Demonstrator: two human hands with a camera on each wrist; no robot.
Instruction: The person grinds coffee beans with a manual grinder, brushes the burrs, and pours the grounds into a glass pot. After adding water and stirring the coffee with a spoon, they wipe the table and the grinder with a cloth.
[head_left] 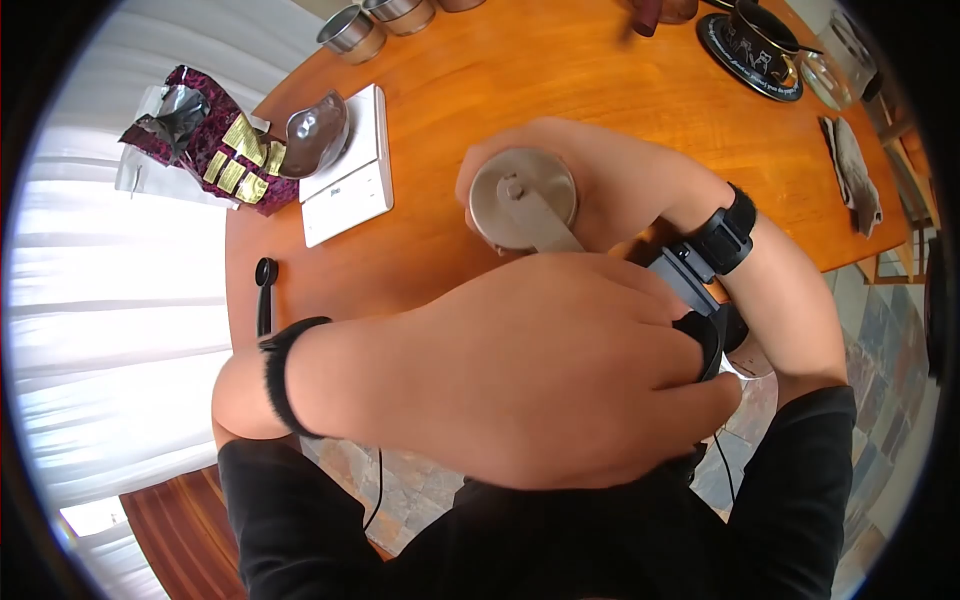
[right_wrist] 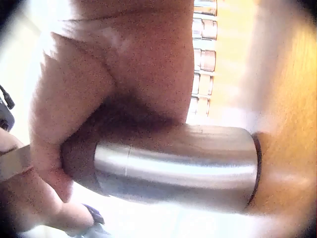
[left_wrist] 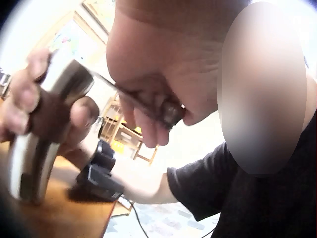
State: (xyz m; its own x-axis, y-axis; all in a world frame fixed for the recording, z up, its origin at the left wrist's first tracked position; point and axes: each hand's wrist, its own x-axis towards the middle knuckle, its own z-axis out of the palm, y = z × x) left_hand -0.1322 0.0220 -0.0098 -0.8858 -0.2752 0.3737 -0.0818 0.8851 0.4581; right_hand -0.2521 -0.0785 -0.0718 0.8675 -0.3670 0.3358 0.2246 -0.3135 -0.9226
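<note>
A steel hand coffee grinder [head_left: 490, 205] stands out in front of the body, its round lid facing up in the head view. My right hand [head_left: 610, 180] wraps round its barrel at a dark band, fingers on one side and thumb on the other in the left wrist view. The brushed lower barrel [right_wrist: 183, 161] shows below that hand, its base close to the tabletop. From the lid a flat metal crank arm [head_left: 545, 222] runs under my left hand [head_left: 540, 370]. The left fingers curl round the crank's knob [left_wrist: 172, 113], which the hand hides from the head view.
Left on the wooden table [head_left: 430, 100] are a patterned coffee bag [head_left: 225, 120], a white scale [head_left: 350, 205], a smoky dish [head_left: 318, 135] and a black scoop [head_left: 265, 285]. Metal-topped canisters [head_left: 350, 35] line the back. A black cup [head_left: 758, 40] and folded cloth [head_left: 850, 175] sit right.
</note>
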